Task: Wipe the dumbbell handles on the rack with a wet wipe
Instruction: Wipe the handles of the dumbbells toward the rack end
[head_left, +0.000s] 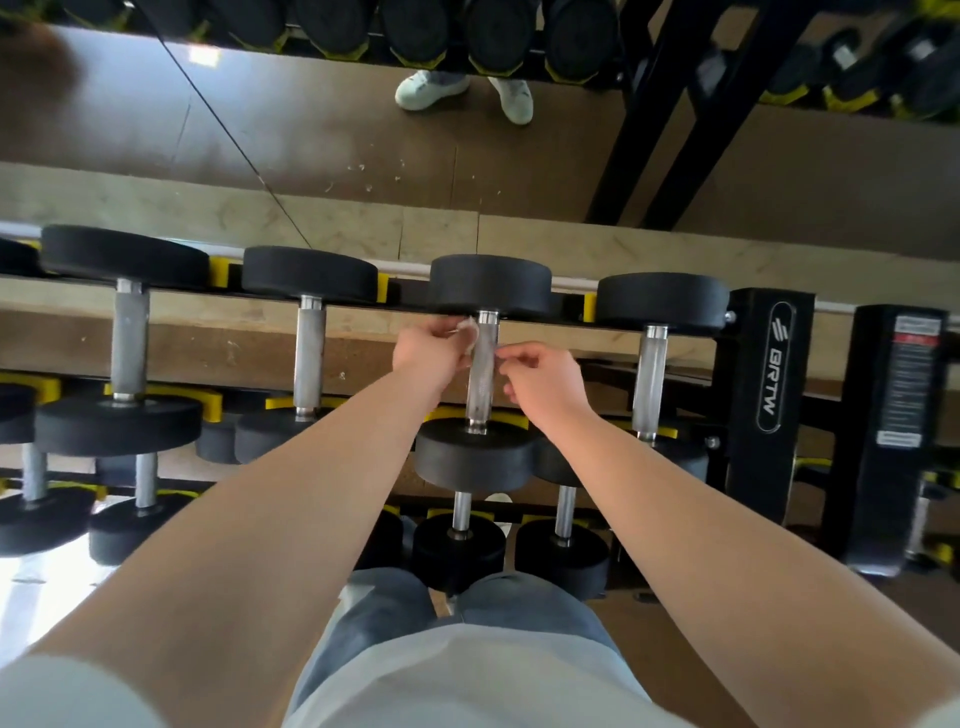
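Your left hand (428, 349) pinches wet wipe (468, 332) against left side of dumbbell handle (482, 376), near its far end; your right hand (545, 382), fingers curled, sits just right of handle (pinching wipe's edge or nothing, cannot tell); step, by my reading: wrapping wipe round handle; next calls for snug grip, stroke toward handle's near end.

Black dumbbell heads (491, 285), silver knurled handle (482, 364), yellow cradles (221, 271), white wipe (469, 332).

Upper row: four whole dumbbells (130, 343) (309, 343) (482, 374) (652, 374); two hands (426, 351) (545, 387); one wipe (469, 332).
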